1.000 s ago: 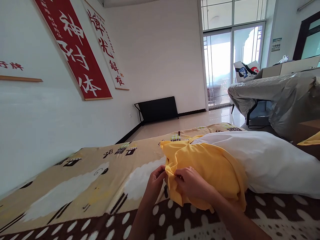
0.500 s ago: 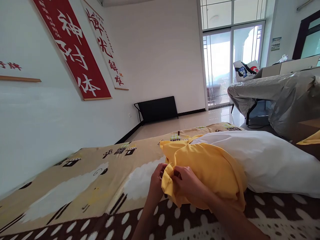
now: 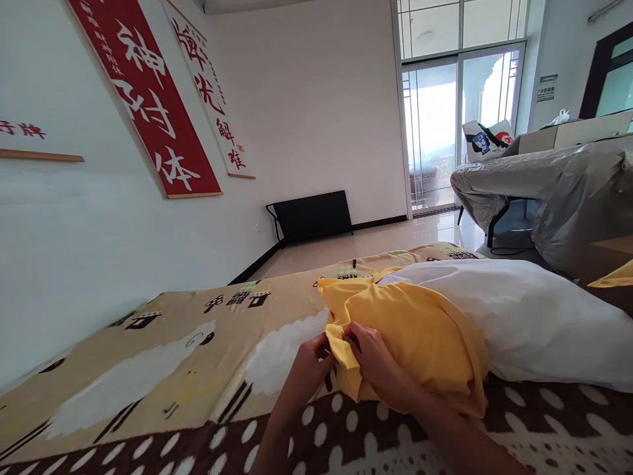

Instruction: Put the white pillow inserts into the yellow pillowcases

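A yellow pillowcase [image 3: 420,323] covers the left end of a long white pillow [image 3: 539,316] that lies on the patterned blanket. The case is bunched and wrinkled, with a folded flap at its left end. My left hand [image 3: 312,361] pinches that flap from the left, its fingertips partly behind the cloth. On the other side of the flap, my right hand [image 3: 370,353] grips the fabric between thumb and fingers, the wrist resting close along the case.
The beige and brown blanket [image 3: 198,363] with sheep prints spreads under everything. Beyond it, a folded black table [image 3: 312,216] leans by the wall. At right stands a plastic-covered table [image 3: 519,173] with a box and bags. Another yellow cloth [image 3: 616,276] shows at the right edge.
My left hand has shifted slightly down and left, turning its back more to view. The flap now hangs lower between my hands. The pillow stays in place.
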`<state>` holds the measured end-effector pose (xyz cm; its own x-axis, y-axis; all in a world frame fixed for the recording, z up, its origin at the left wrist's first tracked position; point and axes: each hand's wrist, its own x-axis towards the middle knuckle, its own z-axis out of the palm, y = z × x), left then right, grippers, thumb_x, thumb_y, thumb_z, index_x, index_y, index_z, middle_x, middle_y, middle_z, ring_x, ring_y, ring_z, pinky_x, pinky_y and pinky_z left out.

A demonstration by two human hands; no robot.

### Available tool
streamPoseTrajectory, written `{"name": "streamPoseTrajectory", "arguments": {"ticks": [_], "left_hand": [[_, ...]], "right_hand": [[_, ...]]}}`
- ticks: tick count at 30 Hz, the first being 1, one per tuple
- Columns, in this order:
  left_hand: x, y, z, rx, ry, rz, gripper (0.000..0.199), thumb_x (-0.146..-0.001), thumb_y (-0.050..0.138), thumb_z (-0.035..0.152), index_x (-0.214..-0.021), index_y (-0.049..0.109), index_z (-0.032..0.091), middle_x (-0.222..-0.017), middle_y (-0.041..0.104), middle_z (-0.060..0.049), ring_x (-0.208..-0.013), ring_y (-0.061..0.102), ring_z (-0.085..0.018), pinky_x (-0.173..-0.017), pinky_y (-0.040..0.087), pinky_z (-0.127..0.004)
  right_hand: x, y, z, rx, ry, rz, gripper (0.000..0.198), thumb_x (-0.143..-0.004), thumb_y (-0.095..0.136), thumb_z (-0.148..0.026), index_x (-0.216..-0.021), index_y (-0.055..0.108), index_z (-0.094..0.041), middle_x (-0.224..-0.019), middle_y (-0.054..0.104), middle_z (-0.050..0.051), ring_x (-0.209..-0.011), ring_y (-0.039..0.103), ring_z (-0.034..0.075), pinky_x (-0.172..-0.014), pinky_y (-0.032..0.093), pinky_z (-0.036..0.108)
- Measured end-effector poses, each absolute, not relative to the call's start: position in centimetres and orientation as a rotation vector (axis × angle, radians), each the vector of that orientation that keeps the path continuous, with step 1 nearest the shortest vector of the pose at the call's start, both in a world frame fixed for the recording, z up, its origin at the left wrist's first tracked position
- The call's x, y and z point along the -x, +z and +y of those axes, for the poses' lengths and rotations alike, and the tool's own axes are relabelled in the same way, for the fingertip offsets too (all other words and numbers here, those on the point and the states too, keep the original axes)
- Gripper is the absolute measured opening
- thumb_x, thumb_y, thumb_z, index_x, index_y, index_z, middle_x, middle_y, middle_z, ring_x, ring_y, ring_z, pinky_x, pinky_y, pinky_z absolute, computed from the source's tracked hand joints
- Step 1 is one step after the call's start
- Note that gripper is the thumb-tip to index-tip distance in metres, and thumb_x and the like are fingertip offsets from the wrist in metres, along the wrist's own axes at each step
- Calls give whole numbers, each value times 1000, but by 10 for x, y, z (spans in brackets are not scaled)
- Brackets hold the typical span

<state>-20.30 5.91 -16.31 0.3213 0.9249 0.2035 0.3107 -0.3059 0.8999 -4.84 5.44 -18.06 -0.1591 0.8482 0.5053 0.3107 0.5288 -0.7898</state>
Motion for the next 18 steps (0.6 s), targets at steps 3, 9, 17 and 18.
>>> {"name": "streamPoseTrajectory", "arguments": {"ticks": [3, 9, 17, 18], "left_hand": [[200, -163, 58, -1774, 1038, 1148, 33, -70, 66, 31, -97, 66, 12, -86, 67, -6, -74, 57, -18, -68, 47, -26], [206, -161, 59, -1633, 1081, 1035, 31, -64, 73, 30, -90, 69, 13, -67, 63, 0, -61, 51, -13, -61, 43, -22], [214, -167, 59, -1609, 961, 804, 34, -72, 69, 32, -101, 69, 13, -87, 68, -7, -79, 57, -20, -75, 45, -29], [213, -167, 58, -1608, 961, 809, 34, -72, 69, 32, -101, 69, 13, -87, 68, -7, -79, 57, -20, -75, 45, -28]], "right_hand": [[48, -182, 53, 978, 609, -1776, 14, -82, 41, -16, -69, 44, -18, -69, 55, 0, -61, 42, 11, -56, 29, 22], [50, -188, 59, 1064, 459, -1834, 20, -90, 36, -24, -71, 40, -19, -70, 53, 0, -58, 41, 11, -55, 27, 22], [47, -188, 62, 1134, 301, -1869, 16, -90, 41, -21, -74, 42, -20, -70, 53, -1, -56, 46, 11, -53, 28, 22], [47, -189, 62, 1121, 300, -1862, 15, -89, 41, -21, -74, 43, -20, -71, 53, -1, -56, 46, 11, -54, 28, 22]]}}
